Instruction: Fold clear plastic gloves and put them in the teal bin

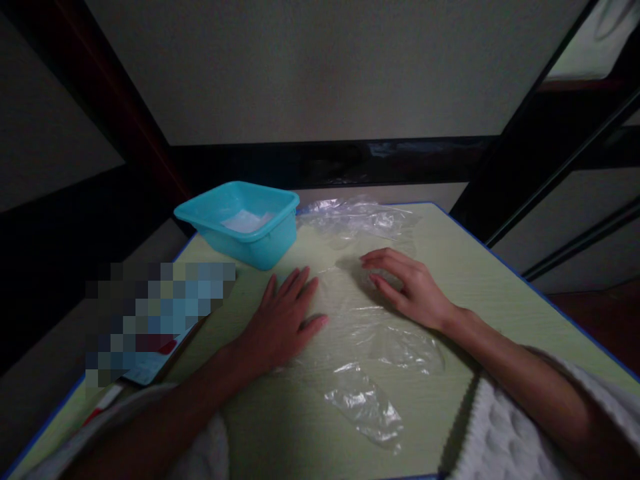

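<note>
A clear plastic bag lies spread out on the table, with crinkled ends toward the far edge and toward me. My left hand rests palm down at the bag's left side, fingers stretched and somewhat spread. Over the bag's right side is my right hand, its fingers loosely curved and thumb apart, with nothing seen between them. Whether its fingertips touch the plastic I cannot tell.
A turquoise plastic basin with whitish sheets inside stands at the table's far left. A blurred-out flat item lies along the left edge. The pale table has blue edging, and a panelled wall rises behind it.
</note>
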Demonstrator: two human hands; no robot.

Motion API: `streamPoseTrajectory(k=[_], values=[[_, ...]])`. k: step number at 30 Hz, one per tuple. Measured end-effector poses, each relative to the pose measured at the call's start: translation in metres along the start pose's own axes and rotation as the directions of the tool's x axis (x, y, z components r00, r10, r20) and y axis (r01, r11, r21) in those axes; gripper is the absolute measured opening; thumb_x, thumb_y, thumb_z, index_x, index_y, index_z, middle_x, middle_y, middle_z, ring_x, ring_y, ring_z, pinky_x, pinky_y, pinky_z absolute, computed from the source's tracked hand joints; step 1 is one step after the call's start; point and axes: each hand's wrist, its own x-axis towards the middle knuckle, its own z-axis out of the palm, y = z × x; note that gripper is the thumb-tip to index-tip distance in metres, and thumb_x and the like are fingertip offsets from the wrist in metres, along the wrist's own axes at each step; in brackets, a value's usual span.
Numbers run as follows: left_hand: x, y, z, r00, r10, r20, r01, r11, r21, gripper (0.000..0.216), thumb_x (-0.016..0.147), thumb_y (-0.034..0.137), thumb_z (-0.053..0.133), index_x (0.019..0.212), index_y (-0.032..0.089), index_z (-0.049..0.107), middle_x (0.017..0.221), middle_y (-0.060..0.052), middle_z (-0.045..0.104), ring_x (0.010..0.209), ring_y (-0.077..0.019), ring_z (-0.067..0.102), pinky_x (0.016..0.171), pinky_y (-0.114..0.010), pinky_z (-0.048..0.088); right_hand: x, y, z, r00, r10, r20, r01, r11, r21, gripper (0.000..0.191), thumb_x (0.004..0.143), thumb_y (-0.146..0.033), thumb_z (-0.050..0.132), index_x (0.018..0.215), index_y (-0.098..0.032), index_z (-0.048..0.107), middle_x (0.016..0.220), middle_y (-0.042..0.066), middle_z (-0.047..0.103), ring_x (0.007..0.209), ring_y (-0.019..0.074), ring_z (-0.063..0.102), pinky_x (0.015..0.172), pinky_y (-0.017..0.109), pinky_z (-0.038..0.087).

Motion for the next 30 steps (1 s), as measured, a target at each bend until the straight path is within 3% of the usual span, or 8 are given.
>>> streamPoseTrajectory(k=[4,8,10,13,18,22,30], values=[[-0.002,0.0,0.002,0.986,0.058,-0.157,-0.064,0.997,-0.038,0.049,0.088,0.033,0.046,0.128,0.004,0.045,0.141,-0.023,0.037,0.131,-0.0329,0.033,0.105,-0.057,0.027,-0.003,-0.022,0.006,0.963,-0.139,0.232,0.129,0.99,0.056,0.025,0.089,-0.014,0.041,0.108,-0.011,0.057,0.116,0.014,0.061,0.108,0.0188,0.057,0.091,0.034,0.05],[-0.01,0.01,0.0,0.937,0.158,-0.313,-0.199,0.974,-0.105,0.039,0.088,0.026,0.043,0.119,0.005,0.052,0.131,-0.02,0.05,0.121,-0.0282,0.047,0.1,-0.045,0.041,-0.005,-0.036,0.006,0.964,-0.179,0.197,0.188,0.982,-0.031,0.032,0.087,-0.009,0.039,0.113,-0.004,0.056,0.13,0.02,0.05,0.124,0.0243,0.045,0.099,0.041,0.044],[-0.014,0.017,-0.001,0.923,0.208,-0.324,-0.261,0.956,-0.133,0.033,0.088,0.021,0.043,0.114,0.007,0.055,0.124,-0.018,0.056,0.116,-0.0254,0.051,0.098,-0.04,0.044,-0.005,-0.041,0.004,0.975,-0.155,0.158,0.161,0.986,-0.031,0.034,0.086,-0.008,0.037,0.114,-0.002,0.055,0.133,0.022,0.047,0.128,0.0247,0.04,0.1,0.042,0.043],[-0.017,0.025,-0.002,0.923,0.279,-0.264,-0.334,0.923,-0.191,0.028,0.087,0.018,0.044,0.111,0.011,0.056,0.119,-0.013,0.059,0.113,-0.022,0.054,0.097,-0.036,0.045,-0.007,-0.046,0.005,0.971,-0.116,0.208,0.105,0.992,0.066,0.037,0.087,-0.007,0.034,0.12,-0.003,0.051,0.135,0.02,0.046,0.126,0.0191,0.042,0.1,0.036,0.043],[-0.016,0.028,-0.003,0.958,0.282,-0.055,-0.286,0.922,-0.261,0.026,0.085,0.028,0.053,0.107,0.014,0.057,0.117,-0.011,0.059,0.115,-0.0246,0.051,0.104,-0.042,0.038,-0.009,-0.051,0.013,0.919,-0.08,0.386,0.021,0.988,0.155,0.044,0.09,-0.01,0.033,0.133,-0.002,0.039,0.141,0.017,0.038,0.132,0.0149,0.033,0.107,0.031,0.034],[-0.016,0.027,-0.003,0.949,0.315,-0.002,-0.308,0.925,-0.221,0.042,0.086,0.035,0.052,0.123,0.013,0.049,0.131,-0.013,0.051,0.126,-0.0263,0.041,0.11,-0.045,0.026,-0.01,-0.047,0.019,0.894,0.002,0.447,-0.052,0.994,0.099,0.048,0.093,-0.018,0.032,0.138,-0.004,0.032,0.145,0.018,0.031,0.135,0.0182,0.027,0.109,0.038,0.03],[-0.015,0.028,-0.004,0.953,0.296,0.064,-0.284,0.947,-0.148,0.055,0.087,0.039,0.049,0.135,0.013,0.039,0.148,-0.01,0.028,0.138,-0.0268,0.018,0.111,-0.049,0.018,-0.016,-0.026,0.022,0.869,0.107,0.483,-0.068,0.993,-0.097,0.064,0.094,-0.046,0.028,0.14,-0.001,0.029,0.145,0.023,0.025,0.135,0.0277,0.022,0.11,0.048,0.024]])
